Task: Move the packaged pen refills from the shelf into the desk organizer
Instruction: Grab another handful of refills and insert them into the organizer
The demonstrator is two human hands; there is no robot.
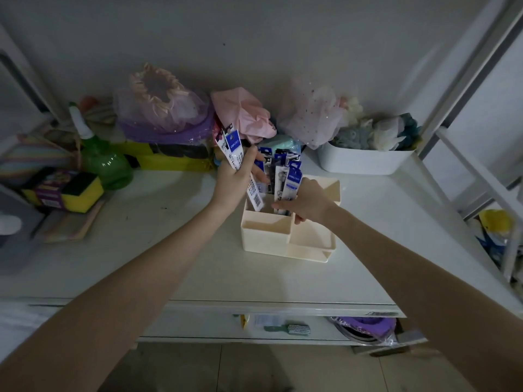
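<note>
A cream desk organizer (266, 236) with several compartments stands on the white shelf top (169, 250). Several blue-and-white refill packs (276, 168) stand upright in its rear compartment. My left hand (235, 179) hovers just left of the organizer, shut on a small bundle of refill packs (230, 147) that stick up, one with a barcode hanging down. My right hand (307, 203) is over the organizer's middle, fingers closed on one refill pack (291, 185) that is partly inside the rear compartment.
Bagged fabric items (164, 108) and a pink bundle (243, 111) crowd the back wall. A white bin (362, 161) of soft things stands at the right rear. A green spray bottle (99, 154) and yellow boxes (70, 190) sit left. A lower shelf holds a hairbrush (294, 329).
</note>
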